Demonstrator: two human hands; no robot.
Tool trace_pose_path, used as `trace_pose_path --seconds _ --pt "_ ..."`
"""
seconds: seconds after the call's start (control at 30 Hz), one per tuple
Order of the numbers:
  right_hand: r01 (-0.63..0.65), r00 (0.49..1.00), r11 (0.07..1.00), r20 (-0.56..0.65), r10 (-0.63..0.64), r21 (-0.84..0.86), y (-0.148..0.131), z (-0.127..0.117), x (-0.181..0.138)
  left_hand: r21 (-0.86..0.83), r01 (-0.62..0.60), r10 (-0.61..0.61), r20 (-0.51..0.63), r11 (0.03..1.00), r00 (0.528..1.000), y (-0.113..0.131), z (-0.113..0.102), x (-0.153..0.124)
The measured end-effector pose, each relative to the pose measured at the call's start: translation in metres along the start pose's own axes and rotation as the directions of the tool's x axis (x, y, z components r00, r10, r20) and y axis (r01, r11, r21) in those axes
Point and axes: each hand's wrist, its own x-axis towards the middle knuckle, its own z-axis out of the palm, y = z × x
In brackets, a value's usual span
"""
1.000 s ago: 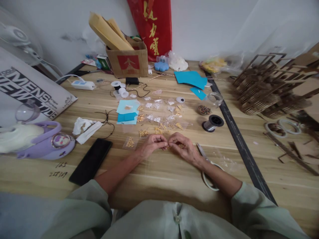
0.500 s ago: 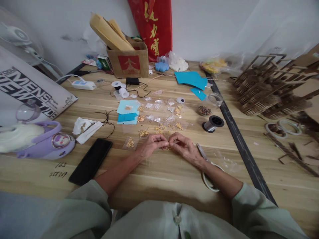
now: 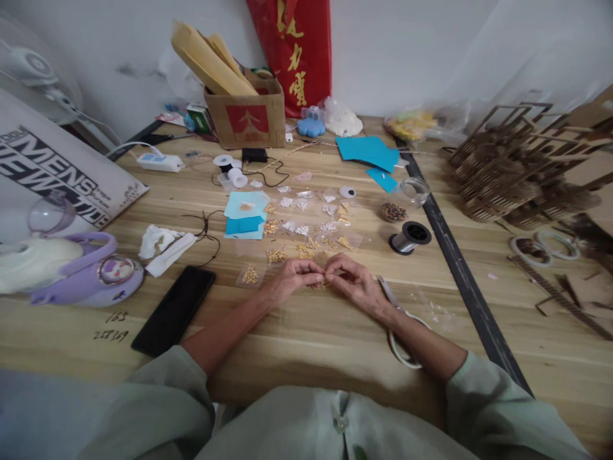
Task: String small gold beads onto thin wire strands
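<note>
My left hand and my right hand meet fingertip to fingertip low over the wooden table. Both are closed in a pinch. Between them hangs a small gold-coloured beaded piece, mostly hidden by the fingers; its exact kind is too small to tell. Just beyond the hands lie small piles of gold beads and silver beads on clear plastic bags. Another bag of gold beads rests left of my left hand. Scissors with white handles lie partly beneath my right forearm.
A black phone and crumpled tissue lie to the left, near a purple-and-white bottle. On the right stand a wire spool, a jar of dark beads and brown slatted baskets. A cardboard box stands behind.
My hands stay together in almost the same place, with only slight shifts of the fingers. The things on the table have not moved.
</note>
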Motion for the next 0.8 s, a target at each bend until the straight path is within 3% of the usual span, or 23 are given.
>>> trace_pose_path --seconds 0.43,0.8 --pt "0.055 0.995 0.997 0.082 -0.05 -0.062 -0.001 -0.002 0.002 0.101 -0.017 0.009 0.079 0.995 0.997 0.001 -0.002 -0.002" --pt "-0.029 0.986 1.0 0.165 0.029 -0.003 -0.009 -0.005 0.003 0.083 0.004 -0.012 0.098 0.997 0.995 0.006 0.0 -0.003"
